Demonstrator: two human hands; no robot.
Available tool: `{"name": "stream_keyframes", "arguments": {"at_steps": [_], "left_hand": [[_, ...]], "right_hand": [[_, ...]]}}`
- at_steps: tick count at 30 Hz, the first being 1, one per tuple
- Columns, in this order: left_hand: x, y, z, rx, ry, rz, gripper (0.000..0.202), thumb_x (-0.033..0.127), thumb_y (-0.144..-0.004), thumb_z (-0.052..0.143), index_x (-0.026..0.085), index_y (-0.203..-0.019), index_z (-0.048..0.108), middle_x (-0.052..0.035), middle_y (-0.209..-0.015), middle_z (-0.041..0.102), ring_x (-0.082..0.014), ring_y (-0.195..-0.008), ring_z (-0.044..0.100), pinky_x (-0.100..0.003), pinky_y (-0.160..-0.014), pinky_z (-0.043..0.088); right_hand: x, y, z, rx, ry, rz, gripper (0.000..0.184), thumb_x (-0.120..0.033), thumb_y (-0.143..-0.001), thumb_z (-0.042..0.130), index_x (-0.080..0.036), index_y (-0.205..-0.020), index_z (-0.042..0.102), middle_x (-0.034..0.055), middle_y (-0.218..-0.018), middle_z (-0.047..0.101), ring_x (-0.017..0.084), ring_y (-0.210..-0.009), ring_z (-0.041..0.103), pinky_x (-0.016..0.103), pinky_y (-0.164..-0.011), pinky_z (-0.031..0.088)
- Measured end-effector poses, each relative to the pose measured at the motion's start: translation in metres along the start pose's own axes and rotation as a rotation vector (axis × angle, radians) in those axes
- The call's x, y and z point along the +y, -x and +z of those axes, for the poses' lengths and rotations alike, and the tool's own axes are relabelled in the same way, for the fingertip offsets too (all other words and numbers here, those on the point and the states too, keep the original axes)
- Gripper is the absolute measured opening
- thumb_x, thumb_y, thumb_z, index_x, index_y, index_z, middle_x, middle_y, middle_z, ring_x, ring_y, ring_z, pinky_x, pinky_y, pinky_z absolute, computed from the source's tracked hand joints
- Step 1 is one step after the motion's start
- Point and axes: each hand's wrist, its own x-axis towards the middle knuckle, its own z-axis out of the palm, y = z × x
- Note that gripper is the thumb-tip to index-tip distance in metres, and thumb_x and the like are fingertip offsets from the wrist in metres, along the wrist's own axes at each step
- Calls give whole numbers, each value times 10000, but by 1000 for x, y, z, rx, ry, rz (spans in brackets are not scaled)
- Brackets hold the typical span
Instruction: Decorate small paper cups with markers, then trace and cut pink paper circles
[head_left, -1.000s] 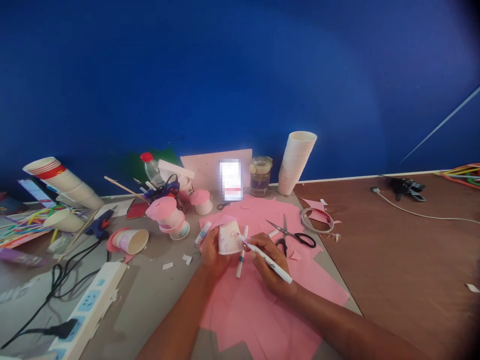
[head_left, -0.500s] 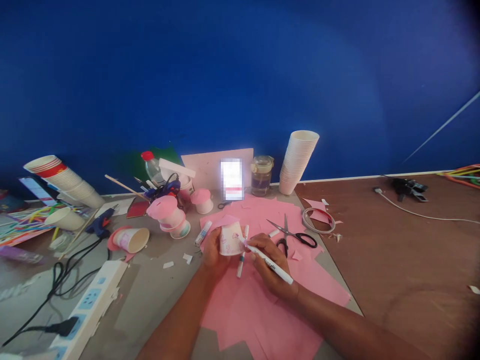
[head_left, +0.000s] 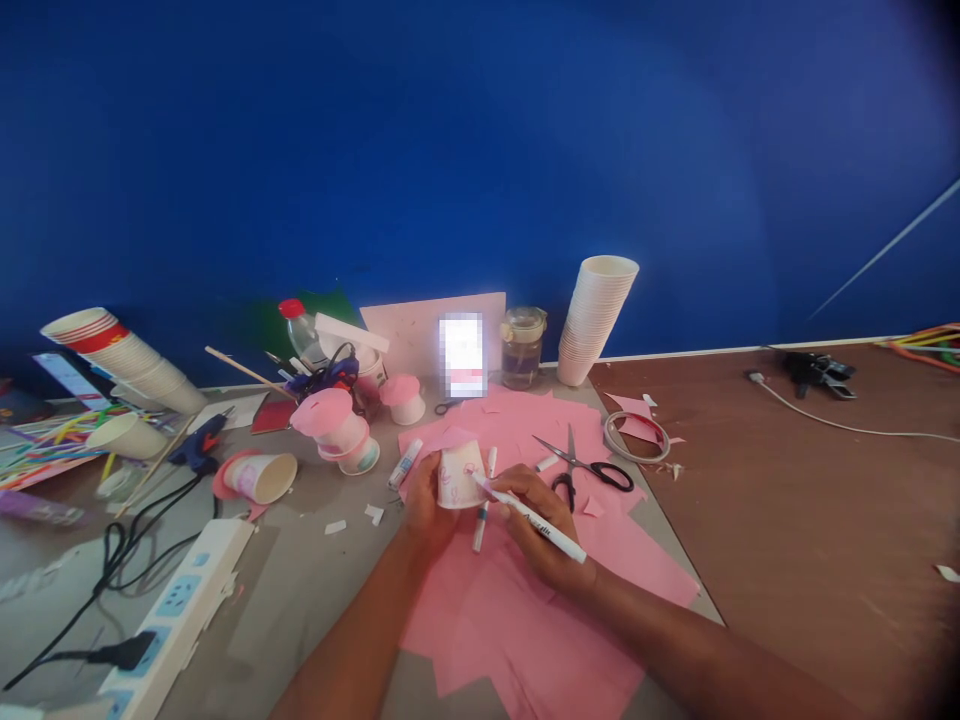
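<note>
My left hand [head_left: 424,503] is closed around a small white paper cup [head_left: 459,475] with pink marks, held upside down over the pink paper sheets [head_left: 525,600]. My right hand [head_left: 536,530] grips a white marker [head_left: 536,520], and its tip touches the cup's side. A second marker [head_left: 482,510] lies on the paper just below the cup. Black-handled scissors [head_left: 589,468] lie to the right of my hands.
A stack of white cups [head_left: 596,322], a glass jar [head_left: 521,348] and a lit phone [head_left: 461,355] stand at the back. Left are pink-topped cups [head_left: 334,432], a tipped cup [head_left: 262,478], a glue gun [head_left: 199,447], a power strip [head_left: 176,610] and cables. Brown tabletop [head_left: 810,520] lies right.
The marker tip has shifted slightly on the cup. Both hands stay in the same place.
</note>
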Motion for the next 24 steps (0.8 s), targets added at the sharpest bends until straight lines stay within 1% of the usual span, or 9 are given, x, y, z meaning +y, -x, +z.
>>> {"name": "stream_keyframes", "arguments": {"at_steps": [4, 9, 14, 19, 24], "left_hand": [[1, 1, 1, -33, -2, 0, 356, 397, -776, 502, 94, -829, 681, -121, -790, 690, -232, -754, 629, -348, -745, 499], [0, 0, 0, -36, 4, 2, 370, 404, -772, 509, 81, -821, 682, -111, -777, 691, -223, -746, 630, -342, -750, 501], [1, 0, 0, -47, -1, -8, 391, 411, -783, 497, 76, -845, 690, -112, -782, 693, -231, -767, 636, -345, -751, 499], [1, 0, -1, -36, 22, -12, 388, 394, -786, 482, 70, -852, 685, -110, -775, 691, -233, -749, 638, -356, -735, 502], [0, 0, -1, -29, 26, -9, 389, 410, -785, 485, 79, -837, 683, -118, -767, 693, -255, -769, 642, -360, -722, 501]], "right_hand": [[-1, 0, 0, 42, -8, 47, 144, -253, -906, 485, -224, -1004, 587, 48, -869, 560, 179, -792, 555, 333, -705, 469], [-2, -1, 0, 32, 6, 79, 140, -291, -903, 489, -222, -981, 583, 46, -860, 558, 176, -778, 556, 328, -693, 478], [-1, -1, -1, 16, -11, 69, 145, -289, -903, 493, -226, -997, 584, 46, -867, 563, 179, -794, 561, 330, -708, 476], [2, 0, 0, 50, -35, 96, 151, -315, -907, 489, -226, -989, 580, 35, -848, 556, 175, -778, 562, 318, -687, 477], [0, -1, -1, 27, -4, 88, 143, -302, -899, 501, -223, -972, 594, 42, -852, 566, 177, -775, 565, 322, -688, 475]]}}
